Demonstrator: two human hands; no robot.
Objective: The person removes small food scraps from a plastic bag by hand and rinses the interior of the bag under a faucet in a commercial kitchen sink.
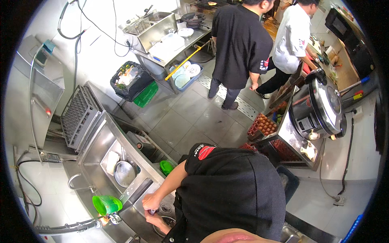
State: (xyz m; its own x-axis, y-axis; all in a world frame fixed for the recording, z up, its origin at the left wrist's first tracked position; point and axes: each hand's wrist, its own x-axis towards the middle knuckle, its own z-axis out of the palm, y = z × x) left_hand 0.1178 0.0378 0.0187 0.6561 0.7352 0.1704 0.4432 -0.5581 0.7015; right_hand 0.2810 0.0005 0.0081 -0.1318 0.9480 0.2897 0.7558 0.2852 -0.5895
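Over the steel sink counter [136,209], my two hands are close together, one just above the other in the picture. My right hand [151,201] is closed around a small, pale, shiny object [152,211], too small to identify. Against its underside is my left hand [154,219], its fingers partly hidden; its grip is unclear. Beside my hands is a round drain [166,207], with a dark round opening [167,224] below it. A bright green plastic container [106,204] is tilted at the left. In the neighbouring basin, a metal pan [124,174] lies near a whitish block-like item [112,162].
A curved faucet [74,181] and sprayer hose [70,227] flank the sink. A grey dish rack [79,117] stands beyond. Two co-workers [241,45] [292,38] stand across the tiled floor. Eggs [266,125] and a large cooker [316,106] are to the right; a lined bin [130,80] is farther off.
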